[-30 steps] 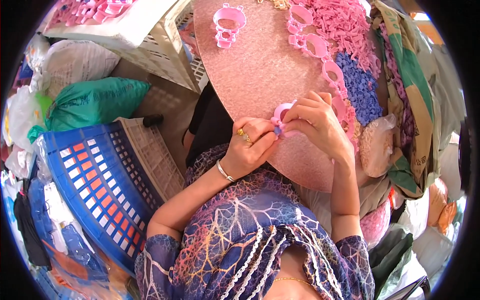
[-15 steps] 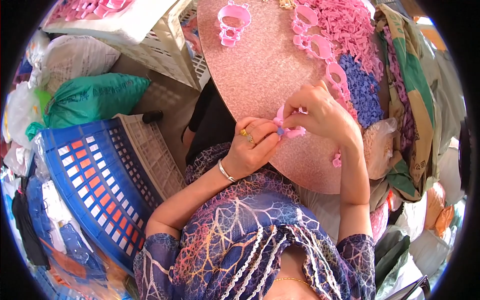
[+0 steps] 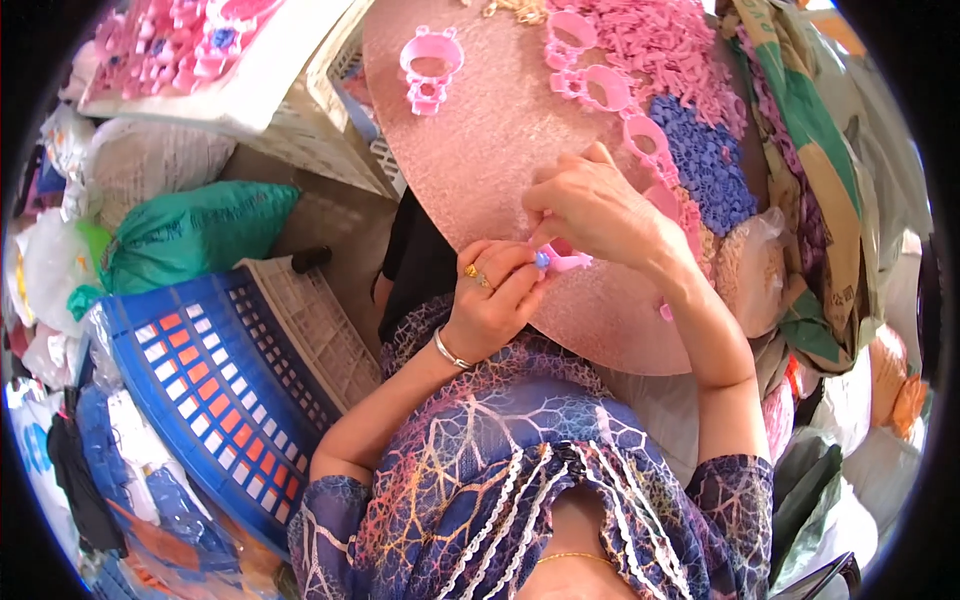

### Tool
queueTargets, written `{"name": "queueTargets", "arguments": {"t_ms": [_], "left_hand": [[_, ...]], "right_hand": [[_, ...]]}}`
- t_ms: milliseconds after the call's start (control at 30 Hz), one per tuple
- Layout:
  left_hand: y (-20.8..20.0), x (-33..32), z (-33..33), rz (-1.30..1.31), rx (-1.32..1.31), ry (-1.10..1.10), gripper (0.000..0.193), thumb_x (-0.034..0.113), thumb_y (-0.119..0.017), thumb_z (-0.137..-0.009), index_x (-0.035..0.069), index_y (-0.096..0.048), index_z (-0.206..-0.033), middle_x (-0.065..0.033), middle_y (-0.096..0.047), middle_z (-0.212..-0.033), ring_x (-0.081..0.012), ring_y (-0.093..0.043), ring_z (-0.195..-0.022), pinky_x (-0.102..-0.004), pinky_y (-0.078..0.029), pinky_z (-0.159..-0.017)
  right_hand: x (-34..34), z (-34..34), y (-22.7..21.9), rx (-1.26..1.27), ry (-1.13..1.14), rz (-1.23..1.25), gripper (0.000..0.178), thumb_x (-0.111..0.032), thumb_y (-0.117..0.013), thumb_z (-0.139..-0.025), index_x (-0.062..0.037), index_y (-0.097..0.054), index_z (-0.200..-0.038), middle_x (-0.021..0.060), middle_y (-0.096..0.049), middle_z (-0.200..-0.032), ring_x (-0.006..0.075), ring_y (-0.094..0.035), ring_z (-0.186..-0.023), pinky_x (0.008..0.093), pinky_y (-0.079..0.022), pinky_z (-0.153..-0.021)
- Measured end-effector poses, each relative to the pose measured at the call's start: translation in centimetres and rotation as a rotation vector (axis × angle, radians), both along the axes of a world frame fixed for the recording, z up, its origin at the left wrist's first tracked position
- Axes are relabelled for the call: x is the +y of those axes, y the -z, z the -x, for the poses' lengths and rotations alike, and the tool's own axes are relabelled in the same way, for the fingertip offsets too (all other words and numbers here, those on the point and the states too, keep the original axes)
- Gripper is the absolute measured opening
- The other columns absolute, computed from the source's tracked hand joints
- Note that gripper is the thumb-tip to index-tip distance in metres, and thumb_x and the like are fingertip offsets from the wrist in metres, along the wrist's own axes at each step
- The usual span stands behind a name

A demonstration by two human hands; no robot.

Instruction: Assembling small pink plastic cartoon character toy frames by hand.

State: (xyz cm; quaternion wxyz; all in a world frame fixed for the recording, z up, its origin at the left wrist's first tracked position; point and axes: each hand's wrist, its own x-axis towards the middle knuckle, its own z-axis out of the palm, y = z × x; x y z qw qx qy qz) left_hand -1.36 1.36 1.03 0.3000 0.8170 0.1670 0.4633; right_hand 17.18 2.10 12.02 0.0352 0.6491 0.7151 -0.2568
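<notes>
Over the near left edge of the round table, my left hand pinches a pink plastic ring-shaped piece. A small blue plastic part sits on that piece, just at my left fingertips. My right hand arches over from the right, its fingers curled and their tips closed on the same piece beside the blue part. Its fingers partly cover the ring. Similar pink ring pieces lie in a row farther up the table, and a single pink ring piece lies apart at the far left.
Heaped on the table's right side are pink strips, small blue parts and a clear bag of beige parts. A blue basket and a green sack stand left. Pink pieces fill a white tray at upper left.
The view has shifted a little, showing more of the white tray. My right hand has moved left, its fingertips closer to my left fingers and the blue part. My left hand keeps its pinch.
</notes>
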Motion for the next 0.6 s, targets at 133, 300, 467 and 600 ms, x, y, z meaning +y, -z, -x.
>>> {"name": "queueTargets", "arguments": {"t_ms": [133,300,467,600], "left_hand": [[-0.1,0.4,-0.1,0.009,0.017,0.009,0.031,0.001,-0.085,-0.067,0.007,-0.065,-0.09,-0.0061,-0.067,-0.101,-0.024,-0.066,-0.093,-0.0381,-0.046,-0.084],[-0.6,0.1,-0.2,-0.01,0.029,-0.022,0.034,0.001,-0.086,-0.067,0.008,-0.062,-0.091,-0.0059,-0.066,-0.099,-0.0243,-0.065,-0.09,-0.0376,-0.046,-0.082],[-0.5,-0.2,-0.4,-0.052,0.044,-0.064,0.036,0.001,-0.087,-0.069,0.009,-0.061,-0.092,-0.0061,-0.066,-0.099,-0.0246,-0.064,-0.089,-0.0368,-0.047,-0.081],[-0.7,-0.2,-0.5,-0.064,0.079,-0.071,0.035,0.001,-0.087,-0.069,0.008,-0.062,-0.091,-0.0065,-0.067,-0.099,-0.0248,-0.064,-0.088,-0.0354,-0.048,-0.079]], "right_hand": [[-1.1,-1.2,0.4,0.265,-0.022,-0.301,0.014,-0.016,-0.076,-0.079,-0.0089,-0.075,-0.091,0.0093,-0.061,-0.107,0.0227,-0.062,-0.099,0.0371,-0.038,-0.097],[-4.0,-2.9,1.4,0.495,0.239,-0.447,0.015,-0.012,-0.071,-0.087,-0.0085,-0.076,-0.101,0.006,-0.068,-0.111,0.0232,-0.063,-0.105,0.04,-0.042,-0.096],[-5.5,-1.9,3.1,0.417,-0.038,-0.608,0.019,-0.015,-0.073,-0.082,-0.0104,-0.076,-0.1,0.004,-0.071,-0.119,0.0213,-0.061,-0.116,0.0431,-0.034,-0.105],[-4.8,-1.9,3.6,0.428,-0.018,-0.453,0.015,-0.018,-0.076,-0.076,-0.011,-0.074,-0.089,0.0026,-0.069,-0.097,0.0231,-0.061,-0.104,0.0408,-0.035,-0.102]]}}
